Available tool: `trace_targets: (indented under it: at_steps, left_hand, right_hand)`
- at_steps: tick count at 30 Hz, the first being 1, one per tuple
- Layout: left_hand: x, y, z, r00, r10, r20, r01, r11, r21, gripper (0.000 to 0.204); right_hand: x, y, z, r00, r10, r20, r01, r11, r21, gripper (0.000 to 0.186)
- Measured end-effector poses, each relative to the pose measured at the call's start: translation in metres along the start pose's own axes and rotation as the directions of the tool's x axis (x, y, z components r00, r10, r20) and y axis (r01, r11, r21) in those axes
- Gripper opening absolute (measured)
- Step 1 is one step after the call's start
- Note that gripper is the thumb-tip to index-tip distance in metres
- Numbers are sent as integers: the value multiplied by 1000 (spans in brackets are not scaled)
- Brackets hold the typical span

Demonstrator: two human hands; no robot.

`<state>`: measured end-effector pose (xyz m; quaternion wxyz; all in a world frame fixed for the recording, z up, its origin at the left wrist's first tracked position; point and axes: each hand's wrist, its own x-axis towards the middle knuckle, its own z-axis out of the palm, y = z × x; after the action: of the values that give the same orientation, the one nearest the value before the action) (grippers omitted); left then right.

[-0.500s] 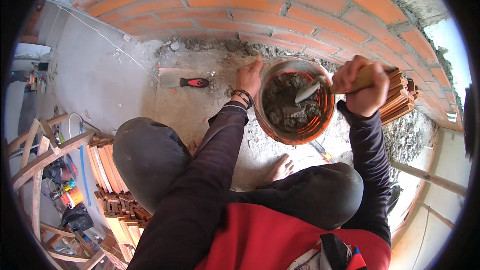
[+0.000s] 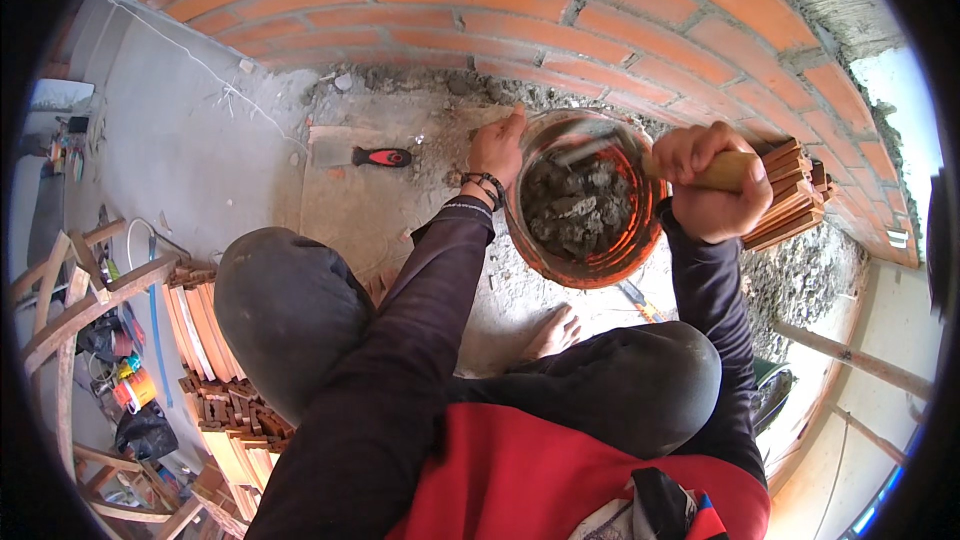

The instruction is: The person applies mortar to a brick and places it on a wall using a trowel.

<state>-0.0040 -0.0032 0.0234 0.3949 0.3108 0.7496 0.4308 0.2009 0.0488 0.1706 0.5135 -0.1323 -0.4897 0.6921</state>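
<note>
An orange bucket (image 2: 585, 275) stands on the floor in front of me, holding grey wet mortar (image 2: 575, 205). My left hand (image 2: 497, 152) grips the bucket's left rim; some fingers are hidden behind it. Closed around the wooden handle of a trowel (image 2: 728, 171) is my right hand (image 2: 712, 185), just beyond the right rim. The trowel's blade, smeared by motion, reaches over the mortar at the far side of the bucket. To the left, a scraper with a red and black handle (image 2: 382, 157) lies on the floor.
A brick wall (image 2: 420, 35) curves along the far side. Stacked bricks (image 2: 790, 200) stand at the right, with more stacked bricks (image 2: 205, 330) at the lower left beside a wooden frame (image 2: 100, 310). A tool with an orange handle (image 2: 640, 302) lies near my foot (image 2: 553, 332).
The trowel's blade has moved to the far left part of the bucket, and my right hand has shifted slightly left and nearer. My left hand stays at the rim.
</note>
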Motion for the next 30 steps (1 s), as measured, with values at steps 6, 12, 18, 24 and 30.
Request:
trace_targets:
  at_steps: [6,12,18,24,30]
  left_hand:
    - [17,-10,17,992,123,-1,-122,985,-125,59]
    - [23,-36,17,997,49,57,-32,963,-267,59]
    - [6,-4,17,992,80,102,-34,919,-393,57]
    - [-19,34,14,948,288,134,-241,928,-285,57]
    - [-34,78,21,939,291,184,-220,919,-328,47]
  right_hand:
    - [-30,50,-17,1000,-20,-2,19,981,-194,49]
    - [-37,-16,-16,990,131,56,-121,981,-154,53]
    - [-27,8,-23,986,-142,-93,114,961,-253,52]
    - [-64,-37,-36,994,73,-81,-103,880,-464,49]
    - [-18,-95,-38,795,593,-123,-95,-79,-992,16]
